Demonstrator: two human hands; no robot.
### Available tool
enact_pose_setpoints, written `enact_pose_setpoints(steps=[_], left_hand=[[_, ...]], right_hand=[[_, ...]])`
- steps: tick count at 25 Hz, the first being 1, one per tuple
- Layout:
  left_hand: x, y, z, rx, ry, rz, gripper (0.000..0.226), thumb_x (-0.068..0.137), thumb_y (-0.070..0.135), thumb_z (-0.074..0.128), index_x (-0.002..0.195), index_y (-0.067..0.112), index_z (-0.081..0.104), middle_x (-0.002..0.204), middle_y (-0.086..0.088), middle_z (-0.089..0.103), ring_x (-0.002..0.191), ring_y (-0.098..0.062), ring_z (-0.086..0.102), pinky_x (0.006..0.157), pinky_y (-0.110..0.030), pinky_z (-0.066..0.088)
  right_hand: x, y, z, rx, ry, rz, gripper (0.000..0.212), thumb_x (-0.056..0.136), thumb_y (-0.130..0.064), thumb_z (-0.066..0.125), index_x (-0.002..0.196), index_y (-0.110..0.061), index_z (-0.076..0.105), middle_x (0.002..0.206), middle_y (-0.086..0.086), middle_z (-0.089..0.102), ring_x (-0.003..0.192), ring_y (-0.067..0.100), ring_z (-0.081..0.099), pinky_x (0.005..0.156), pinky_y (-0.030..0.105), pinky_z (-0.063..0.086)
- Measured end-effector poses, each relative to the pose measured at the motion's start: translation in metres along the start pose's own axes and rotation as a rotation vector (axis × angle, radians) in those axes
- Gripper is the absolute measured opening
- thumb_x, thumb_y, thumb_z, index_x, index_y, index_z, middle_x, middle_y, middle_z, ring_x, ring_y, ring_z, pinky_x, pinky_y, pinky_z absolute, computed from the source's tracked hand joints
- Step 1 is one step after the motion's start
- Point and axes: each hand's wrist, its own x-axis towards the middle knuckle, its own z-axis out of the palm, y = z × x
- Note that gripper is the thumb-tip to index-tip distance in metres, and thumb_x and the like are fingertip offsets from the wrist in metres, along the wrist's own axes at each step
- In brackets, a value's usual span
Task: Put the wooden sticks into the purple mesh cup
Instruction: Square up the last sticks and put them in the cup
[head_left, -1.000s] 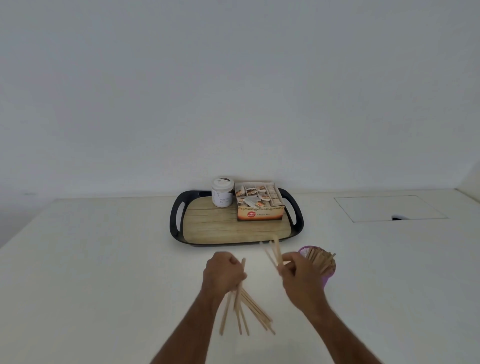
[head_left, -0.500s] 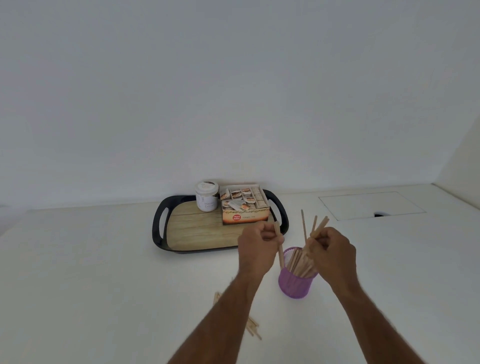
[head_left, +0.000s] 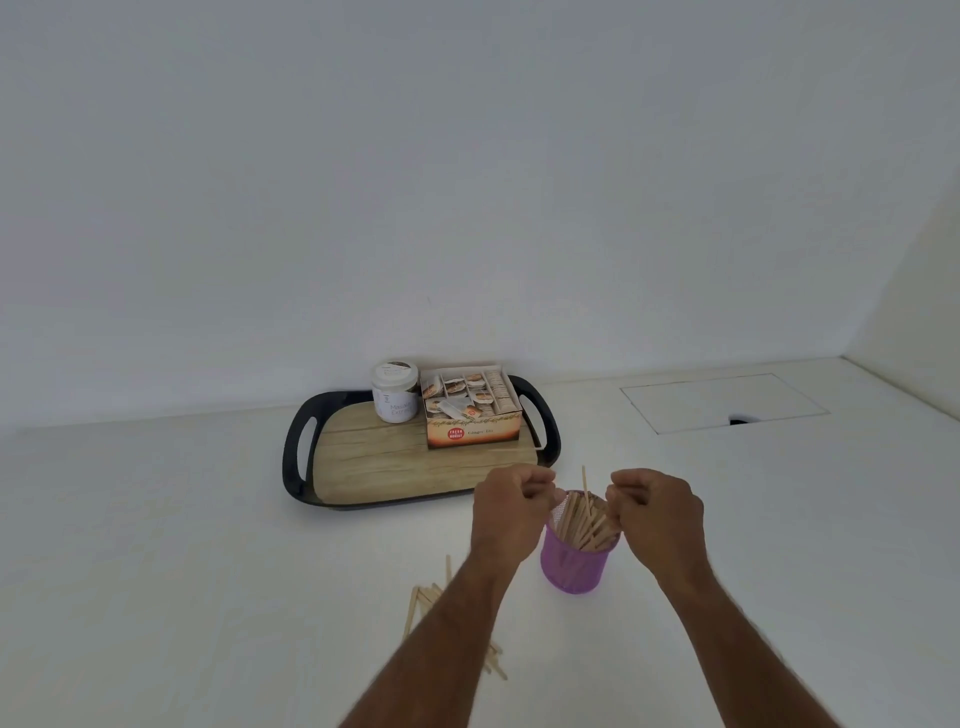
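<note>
Head view, lower centre of the frame: purple mesh cup (head_left: 575, 564) upright on the white table (head_left: 156, 545), filled with wooden sticks (head_left: 584, 522), one standing taller than the rest. Left hand (head_left: 511, 506) at the cup's left rim, fingers curled shut (whether on a stick, I cannot tell). Right hand (head_left: 657, 506) at the right rim, likewise curled. Loose sticks (head_left: 423, 605) lie lower left, partly under the left forearm. Behind, mid-frame: black-rimmed tray (head_left: 298, 457) bearing a jar (head_left: 395, 391) and tea box (head_left: 470, 415).
</note>
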Motion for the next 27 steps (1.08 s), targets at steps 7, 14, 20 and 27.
enact_pose_setpoints(steps=[7,14,20,27], left_hand=[[0.002,-0.026,-0.035,-0.018,0.124,-0.093,0.008,0.086,0.021,0.075,0.094,0.021,0.076,0.080,0.006,0.076,0.076,-0.008,0.072,0.083,-0.040,0.061],[-0.008,-0.075,-0.095,0.448,0.107,-0.331,0.023,0.073,0.041,0.083,0.078,0.024,0.068,0.081,0.009,0.071,0.078,-0.009,0.067,0.084,-0.033,0.057],[-0.025,-0.093,-0.118,0.690,-0.128,-0.555,0.068,0.046,0.060,0.091,0.079,0.015,0.052,0.079,-0.002,0.066,0.072,-0.021,0.069,0.066,-0.032,0.059],[-0.037,-0.096,-0.102,0.794,-0.178,-0.506,0.060,0.055,0.041,0.093,0.088,0.017,0.049,0.095,-0.001,0.066,0.086,-0.023,0.070,0.068,-0.029,0.054]], right_hand=[[-0.016,-0.014,0.011,0.045,0.123,-0.202,0.011,0.081,-0.013,0.073,0.091,-0.018,0.073,0.083,-0.007,0.074,0.068,0.007,0.067,0.072,0.027,0.053],[-0.075,-0.008,0.077,-0.123,-0.482,-0.196,0.025,0.080,-0.037,0.074,0.099,-0.021,0.070,0.084,-0.011,0.067,0.074,0.003,0.064,0.075,0.019,0.053],[-0.100,-0.002,0.111,-0.411,-0.604,-0.181,0.075,0.063,-0.078,0.062,0.119,-0.028,0.060,0.109,-0.012,0.060,0.099,0.007,0.057,0.084,0.023,0.046],[-0.103,-0.007,0.126,-0.483,-0.567,-0.275,0.058,0.077,-0.069,0.057,0.115,-0.025,0.064,0.107,-0.006,0.056,0.101,0.012,0.055,0.079,0.024,0.043]])
